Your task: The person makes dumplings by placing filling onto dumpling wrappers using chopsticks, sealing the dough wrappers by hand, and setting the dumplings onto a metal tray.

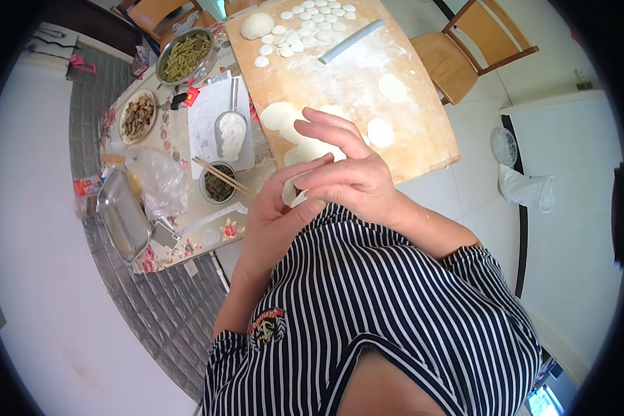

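Close to my chest, my left hand (pixel 274 208) cups a thin dough wrapper (pixel 293 194) with some dark filling showing inside it. My right hand (pixel 350 170) bends over the same wrapper, thumb and index finger pinching its edge, the other fingers raised. Flat dough rounds (pixel 312 147) lie overlapping on the floured wooden board (pixel 426 139) just beyond my hands. To the left stands a bowl of dark chopped filling (pixel 220 186), with a pair of chopsticks (pixel 232 179) resting across it.
Small dough pieces (pixel 308 35), a dough ball (pixel 257 26) and a grey rolling pin (pixel 351 41) are on the board's far part. Left are a flour scoop (pixel 231 135), a bowl of green beans (pixel 185 59), a plate of food (pixel 137 118) and a metal tray (pixel 123 218).
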Demonstrator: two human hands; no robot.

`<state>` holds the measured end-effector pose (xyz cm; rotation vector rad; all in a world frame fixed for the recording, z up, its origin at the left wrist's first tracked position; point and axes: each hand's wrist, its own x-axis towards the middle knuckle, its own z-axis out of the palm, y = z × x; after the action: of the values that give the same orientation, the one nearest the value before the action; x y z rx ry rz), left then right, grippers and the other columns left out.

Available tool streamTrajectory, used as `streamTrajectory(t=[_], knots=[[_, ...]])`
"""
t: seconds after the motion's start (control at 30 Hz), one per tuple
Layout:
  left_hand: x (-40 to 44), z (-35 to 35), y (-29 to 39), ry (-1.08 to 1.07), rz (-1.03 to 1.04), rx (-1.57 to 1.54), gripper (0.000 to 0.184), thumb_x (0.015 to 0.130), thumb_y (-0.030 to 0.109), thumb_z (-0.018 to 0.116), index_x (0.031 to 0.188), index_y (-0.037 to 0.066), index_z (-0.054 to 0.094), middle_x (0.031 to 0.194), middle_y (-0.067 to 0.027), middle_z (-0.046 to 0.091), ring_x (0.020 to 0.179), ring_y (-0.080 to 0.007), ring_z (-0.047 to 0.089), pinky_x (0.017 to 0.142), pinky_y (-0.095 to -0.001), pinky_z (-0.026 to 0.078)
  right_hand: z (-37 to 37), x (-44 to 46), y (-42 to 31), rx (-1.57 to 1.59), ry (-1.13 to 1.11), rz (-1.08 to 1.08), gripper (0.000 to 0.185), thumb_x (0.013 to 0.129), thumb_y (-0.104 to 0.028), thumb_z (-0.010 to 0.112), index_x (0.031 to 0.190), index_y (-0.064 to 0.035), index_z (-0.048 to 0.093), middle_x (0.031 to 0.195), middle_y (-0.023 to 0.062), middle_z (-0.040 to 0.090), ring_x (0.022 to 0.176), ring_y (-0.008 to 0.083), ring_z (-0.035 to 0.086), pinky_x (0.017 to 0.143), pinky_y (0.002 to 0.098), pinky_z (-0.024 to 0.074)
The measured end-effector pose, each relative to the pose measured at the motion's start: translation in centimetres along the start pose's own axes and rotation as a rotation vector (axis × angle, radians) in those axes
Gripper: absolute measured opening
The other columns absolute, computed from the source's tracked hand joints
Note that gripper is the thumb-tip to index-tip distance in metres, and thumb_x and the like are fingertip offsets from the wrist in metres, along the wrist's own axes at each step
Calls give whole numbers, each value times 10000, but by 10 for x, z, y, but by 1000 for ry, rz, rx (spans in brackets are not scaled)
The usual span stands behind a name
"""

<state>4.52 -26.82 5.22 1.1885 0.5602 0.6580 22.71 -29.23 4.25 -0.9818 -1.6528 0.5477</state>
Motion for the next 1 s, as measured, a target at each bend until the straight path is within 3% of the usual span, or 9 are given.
streamTrajectory(t=[0.07,0.17,0.37,0.57,0.63,0.73,0.8,0.93,1.0], knots=[[-1,3,0,1,53,44,434,901,18,620,1311,12,480,1330,-130,550,1212,-192,535,1001,-308,460,-4,0,-1,44,17,-64,160,745,-114,753,905,-115,747,1349,132,540,1342,328,401,1083,432,357],[-6,9,11,65,-150,166,421,903,28,623,1304,6,497,1297,-143,578,1207,-204,546,1005,-310,455,1,-4,-4,322,164,80,200,729,-98,768,927,-107,739,1325,130,551,1337,327,408,1067,421,378],[-5,29,28,121,24,132,519,855,82,704,1325,20,493,1287,-128,576,1198,-218,555,1000,-322,453,-19,7,-14,151,5,-158,175,763,-81,765,919,-59,688,1293,167,558,1349,390,389,1052,474,397],[-4,18,15,46,310,347,710,682,291,856,1276,50,548,1115,-81,621,996,-202,613,821,-359,490,-20,12,-32,417,-10,-118,150,734,-57,771,841,-78,668,1138,130,657,1276,428,466,1069,519,369],[-3,20,11,96,374,453,720,662,469,832,1203,64,583,987,-57,622,843,-186,605,717,-350,472,-19,13,-31,424,-10,-131,132,748,-59,756,861,-71,690,1096,118,676,1278,419,467,1075,534,362],[-4,36,15,159,348,272,684,762,610,699,1124,41,585,950,-62,624,756,-169,598,660,-299,479,-18,13,-25,347,-159,-320,489,738,-192,802,1178,-62,635,1282,146,589,1314,383,438,1086,504,361],[-3,40,12,161,314,39,644,846,603,625,1104,19,544,939,-74,610,718,-161,608,619,-267,491,-7,7,-43,856,-57,209,1042,634,-393,867,1472,-66,339,1479,165,393,1357,335,392,1091,451,360],[1,54,13,136,266,-223,613,870,590,602,1116,53,439,967,-82,588,701,-128,586,635,-248,479,-11,4,-41,799,-226,374,1358,503,-569,875,1521,-36,152,1546,180,263,1374,309,365,1080,407,360],[0,53,7,105,202,-239,623,869,608,590,1113,53,441,980,-82,570,692,-138,585,630,-258,481,-6,1,-30,748,-229,253,1329,524,-595,854,1514,-26,173,1542,184,268,1368,311,374,1076,410,363]])
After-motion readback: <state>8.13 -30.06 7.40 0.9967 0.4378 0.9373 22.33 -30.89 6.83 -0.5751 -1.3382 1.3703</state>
